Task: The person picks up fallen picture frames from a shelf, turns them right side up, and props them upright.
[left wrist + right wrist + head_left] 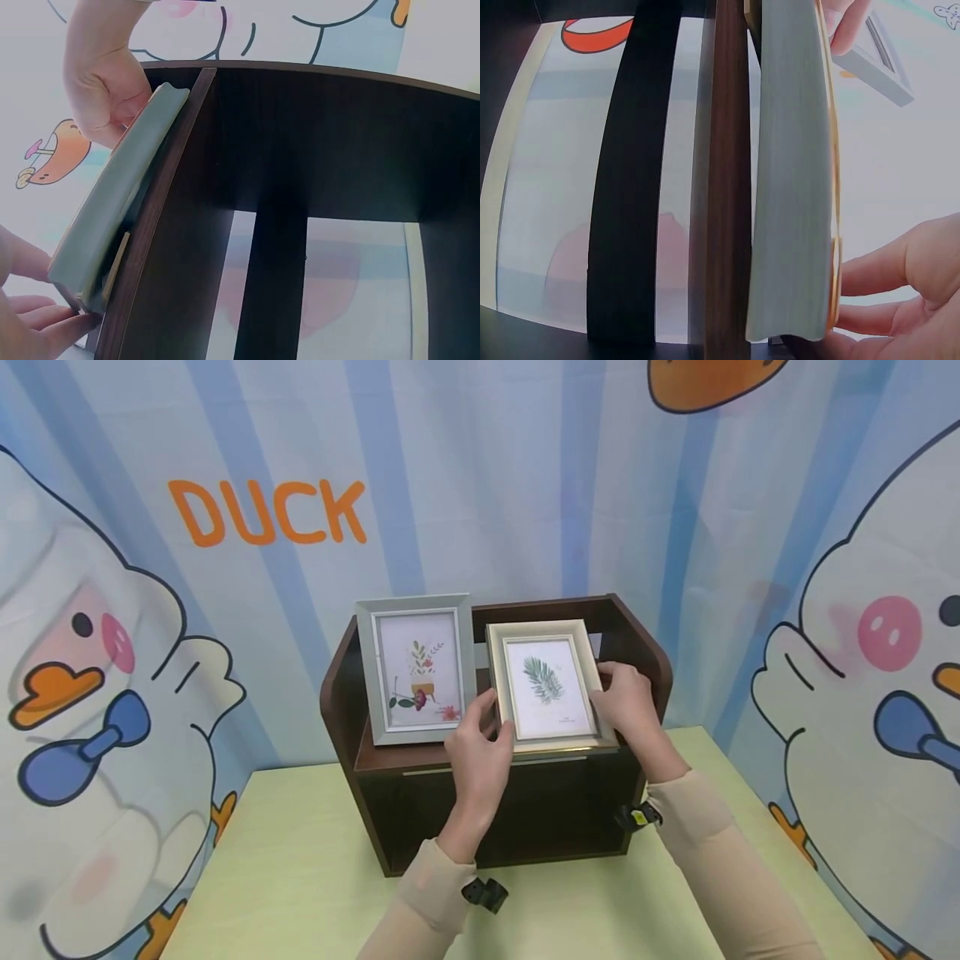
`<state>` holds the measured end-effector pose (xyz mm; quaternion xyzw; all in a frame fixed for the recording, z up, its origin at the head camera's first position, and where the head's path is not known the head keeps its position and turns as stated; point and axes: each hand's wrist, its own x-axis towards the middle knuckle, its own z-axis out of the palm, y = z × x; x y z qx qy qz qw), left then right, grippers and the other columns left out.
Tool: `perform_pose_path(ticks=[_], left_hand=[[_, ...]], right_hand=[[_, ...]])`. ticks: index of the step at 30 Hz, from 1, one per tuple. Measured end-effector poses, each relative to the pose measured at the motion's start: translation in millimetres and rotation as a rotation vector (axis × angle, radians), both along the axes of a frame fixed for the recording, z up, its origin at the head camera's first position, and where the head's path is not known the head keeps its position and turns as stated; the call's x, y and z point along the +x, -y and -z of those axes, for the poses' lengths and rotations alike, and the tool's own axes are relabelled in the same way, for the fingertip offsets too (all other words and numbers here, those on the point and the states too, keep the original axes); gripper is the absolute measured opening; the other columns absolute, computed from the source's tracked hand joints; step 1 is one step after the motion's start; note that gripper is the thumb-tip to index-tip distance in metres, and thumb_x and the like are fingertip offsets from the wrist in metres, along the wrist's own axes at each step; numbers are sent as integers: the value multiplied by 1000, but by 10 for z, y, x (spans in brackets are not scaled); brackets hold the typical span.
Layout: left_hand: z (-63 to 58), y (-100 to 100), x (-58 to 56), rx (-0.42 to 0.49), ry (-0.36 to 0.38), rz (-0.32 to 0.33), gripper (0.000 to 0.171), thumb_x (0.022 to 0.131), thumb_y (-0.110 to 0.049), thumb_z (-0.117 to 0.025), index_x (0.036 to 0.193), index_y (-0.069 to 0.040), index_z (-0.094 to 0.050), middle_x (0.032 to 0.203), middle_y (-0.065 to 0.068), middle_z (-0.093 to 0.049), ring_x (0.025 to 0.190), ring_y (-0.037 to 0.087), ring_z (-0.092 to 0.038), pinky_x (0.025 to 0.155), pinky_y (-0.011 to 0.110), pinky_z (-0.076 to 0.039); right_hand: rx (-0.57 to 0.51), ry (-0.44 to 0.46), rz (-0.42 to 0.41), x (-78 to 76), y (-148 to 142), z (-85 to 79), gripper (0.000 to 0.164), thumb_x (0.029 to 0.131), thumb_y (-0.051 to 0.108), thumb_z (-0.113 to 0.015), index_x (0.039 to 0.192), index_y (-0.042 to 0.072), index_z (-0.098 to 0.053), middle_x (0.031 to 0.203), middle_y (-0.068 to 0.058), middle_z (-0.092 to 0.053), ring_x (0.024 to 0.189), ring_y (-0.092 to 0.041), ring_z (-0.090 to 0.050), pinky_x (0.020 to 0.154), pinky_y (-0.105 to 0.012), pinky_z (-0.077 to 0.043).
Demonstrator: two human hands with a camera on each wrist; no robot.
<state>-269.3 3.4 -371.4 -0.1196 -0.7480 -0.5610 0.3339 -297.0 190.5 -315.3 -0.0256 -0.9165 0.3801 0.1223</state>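
Observation:
A cream picture frame (495, 677) with a green leaf print leans back on the top shelf of a dark brown shelf unit (360, 827). My left hand (482, 760) grips its lower left side, thumb at the front. On the opposite side, my right hand (628, 700) holds the right edge. Seen edge-on in the left wrist view, the frame's pale bottom side (124, 195) tilts over the brown shelf board (161, 217), fingers at both ends. From the right wrist, its bottom side (791, 180) appears close along the board, with my right fingers (877, 270) at the near end.
A grey-green picture frame (365, 668) with a flower print leans upright at the shelf's left. Below is the unit's lower compartment (555, 810). The unit stands on a pale yellow-green table (277, 852). Behind hangs a blue striped curtain (495, 485) with cartoon ducks.

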Motion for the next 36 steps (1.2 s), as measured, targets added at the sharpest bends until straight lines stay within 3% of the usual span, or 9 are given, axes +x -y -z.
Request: perform_pose_path(ticks=[6,19,36], left_hand=[[-42,10,-15,-1,4,-15,39,82,0,-69,121,0,-61,115,17,-67,100,27,-68,81,30,-56],[-117,41,-57,3,50,-10,42,81,2,-69,122,-1,-61,115,17,-67,102,26,-67,82,29,-56],[-156,47,-111,14,24,-16,42,81,1,-69,122,1,-61,112,18,-68,98,25,-68,80,28,-56]], right_hand=[[-56,-1,7,17,5,-25,47,94,7,-52,139,-2,-43,130,-24,-54,116,-38,-53,93,-50,-49],[-130,-112,24,-4,17,-18,49,93,7,-53,140,1,-43,129,-23,-55,117,-35,-55,94,-48,-49],[-242,-208,43,-25,26,58,48,91,7,-57,138,5,-47,131,-17,-55,116,-31,-58,96,-45,-49]])
